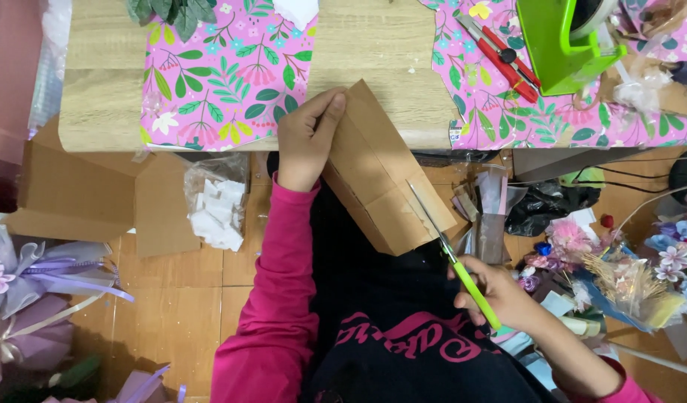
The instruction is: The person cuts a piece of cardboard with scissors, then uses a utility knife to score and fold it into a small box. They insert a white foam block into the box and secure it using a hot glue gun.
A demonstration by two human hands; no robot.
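Observation:
My left hand (308,138) grips the upper left edge of a folded brown cardboard piece (381,175) that leans from the wooden table's edge (104,112) down over my lap. My right hand (500,295) holds green-handled scissors (452,254), blades open against the cardboard's lower right edge. I wear pink sleeves and a dark top.
Pink floral wrapping paper (228,75) lies on the table, with a red utility knife (500,56) and a green tape dispenser (560,41) at the right. On the floor lie flat cardboard (75,194), a bag of white scraps (216,209), purple ribbon bouquets (30,298) and artificial flowers (627,261).

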